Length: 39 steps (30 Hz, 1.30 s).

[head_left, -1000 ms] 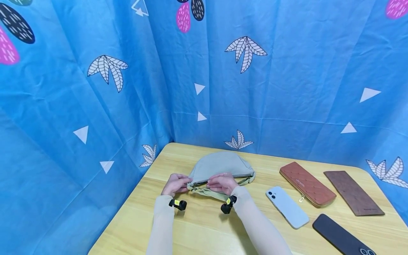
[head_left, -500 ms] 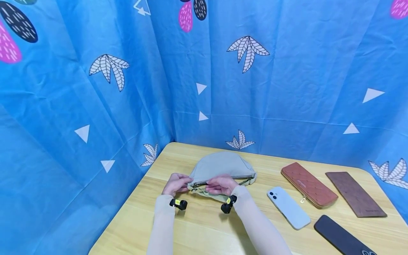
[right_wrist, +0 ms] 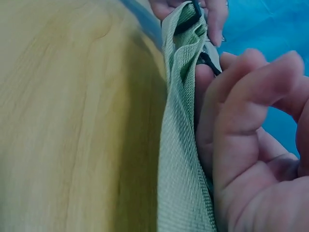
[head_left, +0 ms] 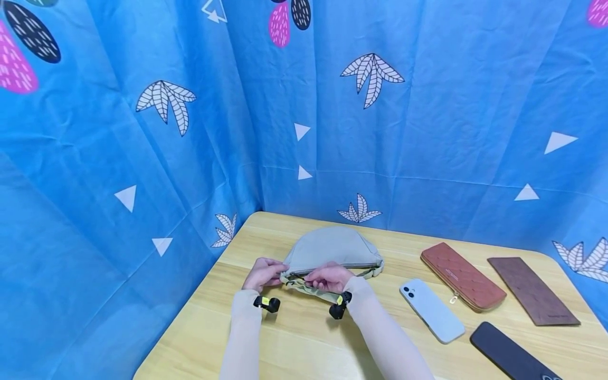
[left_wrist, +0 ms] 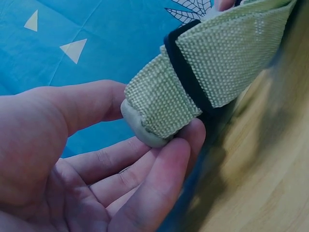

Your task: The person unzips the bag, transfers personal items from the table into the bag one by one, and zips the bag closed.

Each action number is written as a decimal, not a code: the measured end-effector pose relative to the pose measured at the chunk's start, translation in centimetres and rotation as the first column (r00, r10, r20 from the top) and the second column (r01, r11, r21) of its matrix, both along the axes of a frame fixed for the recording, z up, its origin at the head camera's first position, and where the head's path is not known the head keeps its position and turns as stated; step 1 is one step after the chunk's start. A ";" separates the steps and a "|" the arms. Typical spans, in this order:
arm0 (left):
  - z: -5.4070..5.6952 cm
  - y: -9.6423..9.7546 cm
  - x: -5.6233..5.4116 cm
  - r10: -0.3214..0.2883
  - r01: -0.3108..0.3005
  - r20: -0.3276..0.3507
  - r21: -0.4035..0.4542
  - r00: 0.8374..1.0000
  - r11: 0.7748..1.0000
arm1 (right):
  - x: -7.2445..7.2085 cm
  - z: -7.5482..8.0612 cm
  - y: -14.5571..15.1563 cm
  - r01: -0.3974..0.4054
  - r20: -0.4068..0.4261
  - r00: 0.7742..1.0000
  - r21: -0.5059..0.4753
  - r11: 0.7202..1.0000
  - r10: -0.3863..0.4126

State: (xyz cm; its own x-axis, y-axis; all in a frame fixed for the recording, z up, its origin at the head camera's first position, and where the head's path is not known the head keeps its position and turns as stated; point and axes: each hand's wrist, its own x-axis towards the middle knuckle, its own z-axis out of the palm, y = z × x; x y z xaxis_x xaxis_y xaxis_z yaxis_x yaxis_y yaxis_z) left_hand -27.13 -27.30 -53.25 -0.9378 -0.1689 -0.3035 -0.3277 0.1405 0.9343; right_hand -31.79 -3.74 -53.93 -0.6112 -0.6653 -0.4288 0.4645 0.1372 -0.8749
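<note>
A grey-green half-moon bag (head_left: 332, 247) lies on the table, its zipper edge towards me. At the bag's left end, my left hand (head_left: 263, 274) pinches the corner where the webbing strap (left_wrist: 217, 63) joins, below a black slider buckle (left_wrist: 188, 70). My right hand (head_left: 330, 277) is at the zipper, near its left end. Its fingers curl inward behind the strap, and the fingertips seem to pinch the dark zipper pull (right_wrist: 208, 62). That grip is partly hidden by the strap and the other fingers.
Right of the bag lie a light blue phone (head_left: 432, 310), a reddish-brown quilted wallet (head_left: 463, 275), a dark brown flat wallet (head_left: 533, 290) and a black phone (head_left: 510, 349). A blue patterned curtain (head_left: 285, 105) borders the wooden table (head_left: 304, 343) at the back and left.
My right hand has shifted slightly left along the zipper towards its end, and its fingers are more curled. My left hand keeps its hold on the bag's corner.
</note>
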 end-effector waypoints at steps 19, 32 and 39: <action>-0.3 -0.2 0.0 -0.014 0.014 -0.006 -0.011 1.000 1.000 | 0.5 0.0 0.0 0.056 -0.041 0.998 -0.022 0.998 -0.057; 0.0 -0.1 0.0 -0.014 0.014 -0.003 -0.017 1.000 1.000 | 0.9 0.4 0.3 0.141 -0.035 0.989 -0.020 0.990 -0.142; -0.2 -0.1 -0.1 -0.012 0.012 -0.007 -0.010 1.000 1.000 | 1.0 0.2 0.4 0.144 -0.034 0.989 -0.030 0.989 -0.145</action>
State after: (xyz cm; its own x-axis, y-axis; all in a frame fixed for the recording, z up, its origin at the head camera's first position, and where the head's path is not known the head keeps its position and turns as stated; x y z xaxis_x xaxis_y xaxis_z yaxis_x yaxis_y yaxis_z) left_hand -27.20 -27.44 -53.46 -0.9418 -0.1603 -0.2954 -0.3195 0.1539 0.9350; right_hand -30.81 -3.38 -53.71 -0.7161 -0.5801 -0.3882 0.4463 0.0471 -0.8937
